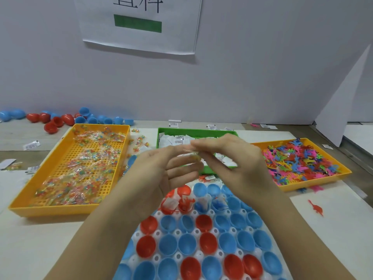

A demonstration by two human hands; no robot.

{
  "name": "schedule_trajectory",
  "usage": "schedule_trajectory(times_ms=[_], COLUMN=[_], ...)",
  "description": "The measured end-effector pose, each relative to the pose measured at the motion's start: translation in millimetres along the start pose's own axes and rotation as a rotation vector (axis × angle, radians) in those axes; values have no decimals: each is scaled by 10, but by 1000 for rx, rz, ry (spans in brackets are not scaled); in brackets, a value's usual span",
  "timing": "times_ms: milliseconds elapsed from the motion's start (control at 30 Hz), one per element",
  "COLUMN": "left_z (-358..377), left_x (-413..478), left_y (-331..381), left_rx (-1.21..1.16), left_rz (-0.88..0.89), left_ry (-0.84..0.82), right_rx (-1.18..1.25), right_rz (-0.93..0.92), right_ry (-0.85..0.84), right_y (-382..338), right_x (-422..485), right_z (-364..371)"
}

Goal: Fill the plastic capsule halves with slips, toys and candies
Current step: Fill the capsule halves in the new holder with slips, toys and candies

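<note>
Red and blue capsule halves point(203, 243) sit open side up in a white holder point(196, 232) at the front centre. A few halves in the far rows hold slips and small toys point(185, 204). Above them my left hand point(161, 168) and my right hand point(228, 158) meet in the air. Both pinch a small clear candy packet point(191, 153) between their fingertips; it is blurred. The left palm faces up with its lower fingers relaxed.
An orange tray of candy packets point(80, 168) lies at the left. A green tray of paper slips point(171, 131) is behind my hands. An orange tray of coloured toys point(302, 160) is at the right. Loose capsules point(60, 120) line the wall. One red toy point(315, 208) lies on the table.
</note>
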State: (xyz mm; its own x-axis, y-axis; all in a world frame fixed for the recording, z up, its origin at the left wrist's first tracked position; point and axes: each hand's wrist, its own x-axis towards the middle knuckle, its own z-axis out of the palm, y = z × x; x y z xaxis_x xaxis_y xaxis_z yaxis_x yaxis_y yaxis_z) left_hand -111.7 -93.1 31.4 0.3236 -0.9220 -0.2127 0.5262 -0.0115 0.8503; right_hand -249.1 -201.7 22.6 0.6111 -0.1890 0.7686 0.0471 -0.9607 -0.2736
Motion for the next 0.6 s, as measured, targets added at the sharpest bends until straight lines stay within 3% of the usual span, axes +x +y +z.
schedule_trajectory(times_ms=[167, 400, 600], left_z=[-64, -41, 13], left_x=[-28, -19, -57], left_y=[73, 28, 13], left_rx=[-31, 45, 192], left_rz=[22, 212, 306], left_ry=[-33, 91, 117], right_rx=[-55, 428, 484], right_rz=[-11, 345, 501], right_ry=[-47, 66, 85], right_y=[6, -107, -151], right_x=[-16, 20, 27], right_z=[-2, 20, 75])
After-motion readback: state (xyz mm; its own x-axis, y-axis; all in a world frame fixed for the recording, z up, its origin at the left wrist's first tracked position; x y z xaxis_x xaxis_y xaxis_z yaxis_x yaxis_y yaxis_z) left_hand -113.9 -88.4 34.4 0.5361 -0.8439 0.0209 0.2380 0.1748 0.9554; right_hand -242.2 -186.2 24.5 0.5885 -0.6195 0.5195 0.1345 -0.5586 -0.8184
